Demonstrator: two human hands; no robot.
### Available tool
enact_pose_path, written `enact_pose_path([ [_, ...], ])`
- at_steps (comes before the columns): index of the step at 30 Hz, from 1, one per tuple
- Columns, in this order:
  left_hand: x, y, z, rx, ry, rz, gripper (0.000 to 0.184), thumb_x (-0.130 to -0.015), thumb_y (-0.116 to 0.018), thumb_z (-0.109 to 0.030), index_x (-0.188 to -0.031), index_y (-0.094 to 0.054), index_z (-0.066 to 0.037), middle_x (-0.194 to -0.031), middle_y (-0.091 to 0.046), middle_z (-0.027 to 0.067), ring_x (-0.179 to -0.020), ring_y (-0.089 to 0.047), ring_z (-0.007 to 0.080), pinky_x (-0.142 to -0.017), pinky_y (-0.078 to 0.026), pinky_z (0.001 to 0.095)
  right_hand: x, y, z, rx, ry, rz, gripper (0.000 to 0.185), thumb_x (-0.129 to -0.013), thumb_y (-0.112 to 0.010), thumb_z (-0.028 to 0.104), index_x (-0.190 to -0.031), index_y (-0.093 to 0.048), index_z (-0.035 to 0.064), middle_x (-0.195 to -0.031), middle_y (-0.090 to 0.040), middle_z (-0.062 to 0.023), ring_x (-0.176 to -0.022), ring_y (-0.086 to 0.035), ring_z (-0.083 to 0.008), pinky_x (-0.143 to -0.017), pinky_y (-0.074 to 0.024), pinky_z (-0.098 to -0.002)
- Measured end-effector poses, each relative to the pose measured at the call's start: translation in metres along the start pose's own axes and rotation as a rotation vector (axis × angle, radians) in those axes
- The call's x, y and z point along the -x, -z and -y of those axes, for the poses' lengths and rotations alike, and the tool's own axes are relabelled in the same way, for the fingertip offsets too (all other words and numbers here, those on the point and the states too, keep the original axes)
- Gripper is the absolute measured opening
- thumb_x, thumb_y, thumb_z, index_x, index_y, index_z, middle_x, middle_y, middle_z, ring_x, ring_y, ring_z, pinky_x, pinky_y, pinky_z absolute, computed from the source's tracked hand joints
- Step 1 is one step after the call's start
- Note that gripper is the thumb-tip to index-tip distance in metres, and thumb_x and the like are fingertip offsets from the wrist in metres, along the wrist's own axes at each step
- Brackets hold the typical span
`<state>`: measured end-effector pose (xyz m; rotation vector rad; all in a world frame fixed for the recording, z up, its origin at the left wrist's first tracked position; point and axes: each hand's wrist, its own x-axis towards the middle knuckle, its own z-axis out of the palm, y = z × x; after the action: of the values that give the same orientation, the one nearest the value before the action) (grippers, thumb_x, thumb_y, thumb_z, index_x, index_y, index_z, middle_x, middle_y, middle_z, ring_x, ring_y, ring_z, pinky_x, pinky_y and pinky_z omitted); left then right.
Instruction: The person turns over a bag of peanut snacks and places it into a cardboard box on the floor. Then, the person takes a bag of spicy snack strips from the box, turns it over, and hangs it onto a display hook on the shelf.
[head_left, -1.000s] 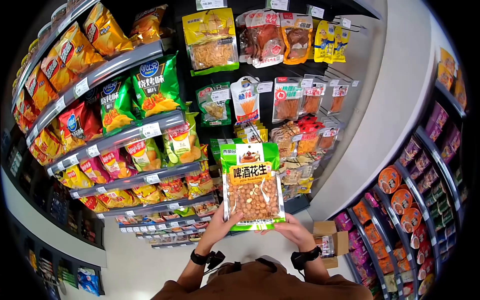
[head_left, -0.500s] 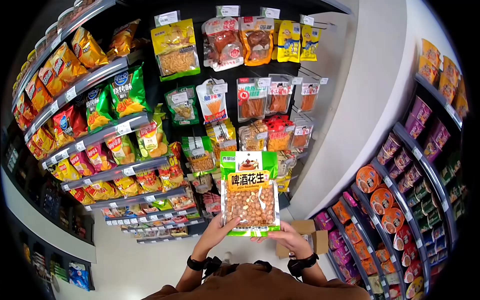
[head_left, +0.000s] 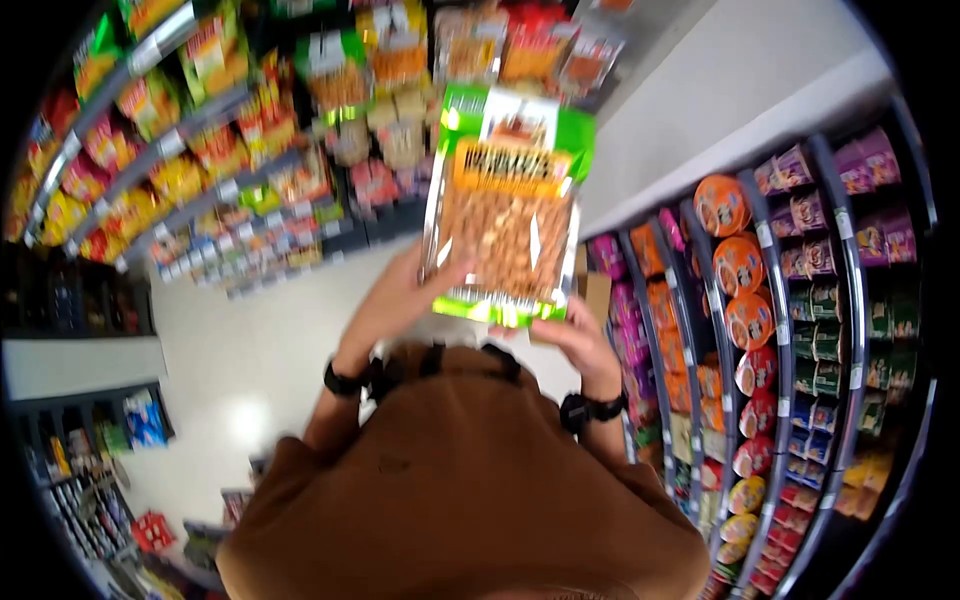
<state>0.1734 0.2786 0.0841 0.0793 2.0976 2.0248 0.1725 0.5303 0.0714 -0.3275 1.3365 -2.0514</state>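
Note:
A green-edged bag of peanuts is held up in front of me, its clear window full of brown nuts. My left hand grips the lower left corner, with the thumb over the front. At the lower right edge, my right hand closes on the bag, most of its fingers behind it. The printing is smeared by motion. Behind the top of the bag hang several snack packets on the rack.
Curved shelves of bagged chips stand at left. Shelves of cup noodles run down the right side. A cardboard box sits behind my right hand. Another low shelf stands at far left.
My view has tilted down and turned, so the racks sit higher and more of my brown clothing shows. Both hands keep hold of the peanut bag, which appears higher and slightly tilted.

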Motion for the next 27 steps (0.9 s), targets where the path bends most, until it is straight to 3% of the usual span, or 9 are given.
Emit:
enact_pose_path([
  [4,-0.001,-0.003,0.006,0.017,0.016,-0.023,0.044,-0.094,-0.061,-0.026,-0.127,-0.049,0.001,-0.113,-0.061,0.0067,-0.099,-0.055,0.0103,-0.087,-0.046,0.0268,-0.008,0.006,-0.010,0.017,0.034,0.023,0.035,-0.091,-0.053,0.011,-0.121,-0.050,-0.0085,-0.102,-0.066,-0.0234,-0.094,-0.065,-0.0270,-0.087,-0.0496,-0.0350],
  [6,0.000,0.002,0.006,0.023,0.048,-0.039,0.053,-0.093,-0.061,-0.034,-0.131,-0.048,-0.001,-0.112,-0.063,0.0100,-0.101,-0.057,0.0136,-0.090,-0.045,0.0293,-0.016,0.004,-0.008,0.017,-0.011,0.013,0.035,-0.092,-0.053,0.010,-0.122,-0.050,-0.0081,-0.103,-0.066,-0.0230,-0.094,-0.065,-0.0268,-0.086,-0.0496,-0.0344],
  [8,-0.002,0.014,0.007,-0.037,0.034,-0.063,0.048,-0.095,-0.059,-0.028,-0.130,-0.046,0.002,-0.116,-0.060,0.0092,-0.103,-0.054,0.0125,-0.090,-0.044,0.0277,-0.031,-0.001,-0.007,0.031,-0.047,0.024,0.035,-0.092,-0.053,0.009,-0.122,-0.050,-0.0078,-0.103,-0.066,-0.0226,-0.094,-0.066,-0.0262,-0.086,-0.0495,-0.0341],
  [13,-0.020,0.065,0.027,-0.014,0.118,-0.025,0.050,-0.095,-0.059,-0.030,-0.131,-0.046,0.002,-0.117,-0.060,0.0099,-0.105,-0.054,0.0131,-0.092,-0.043,0.0286,-0.082,-0.010,-0.012,0.069,-0.104,0.035,0.034,-0.093,-0.052,0.008,-0.124,-0.049,-0.0062,-0.104,-0.067,-0.0211,-0.095,-0.066,-0.0246,-0.086,-0.0493,-0.0328],
  [15,-0.036,0.088,0.037,-0.089,0.057,-0.066,0.054,-0.092,-0.060,-0.040,-0.130,-0.049,-0.002,-0.110,-0.065,0.0136,-0.101,-0.061,0.0195,-0.088,-0.046,0.0312,-0.108,-0.014,-0.010,0.113,-0.094,0.040,0.034,-0.093,-0.053,0.007,-0.125,-0.049,-0.0052,-0.105,-0.066,-0.0202,-0.097,-0.065,-0.0248,-0.086,-0.0498,-0.0330],
  [19,-0.059,0.142,0.032,-0.237,0.098,-0.028,0.057,-0.090,-0.061,-0.045,-0.127,-0.051,-0.003,-0.104,-0.068,0.0155,-0.093,-0.065,0.0243,-0.082,-0.049,0.0330,-0.160,-0.020,-0.007,0.184,-0.127,0.072,0.034,-0.093,-0.053,0.005,-0.125,-0.048,-0.0050,-0.109,-0.065,-0.0190,-0.098,-0.065,-0.0264,-0.086,-0.0509,-0.0346],
  [20,-0.063,0.153,0.023,-0.210,0.148,-0.012,0.050,-0.092,-0.061,-0.036,-0.124,-0.053,0.002,-0.107,-0.065,0.0121,-0.098,-0.059,0.0151,-0.086,-0.046,0.0295,-0.171,-0.025,-0.009,0.205,-0.129,0.070,0.034,-0.093,-0.053,0.005,-0.125,-0.048,-0.0051,-0.109,-0.064,-0.0187,-0.099,-0.065,-0.0267,-0.087,-0.0511,-0.0349],
  [27,-0.081,0.219,0.027,-0.220,0.133,-0.065,0.053,-0.091,-0.063,-0.040,-0.124,-0.053,0.000,-0.109,-0.066,0.0139,-0.096,-0.061,0.0181,-0.086,-0.047,0.0312,-0.242,-0.040,-0.009,0.264,-0.233,-0.004,0.041,-0.087,-0.065,0.002,-0.125,-0.051,-0.0026,-0.115,-0.062,-0.0093,-0.103,-0.059,-0.0153,-0.091,-0.0466,-0.0290],
])
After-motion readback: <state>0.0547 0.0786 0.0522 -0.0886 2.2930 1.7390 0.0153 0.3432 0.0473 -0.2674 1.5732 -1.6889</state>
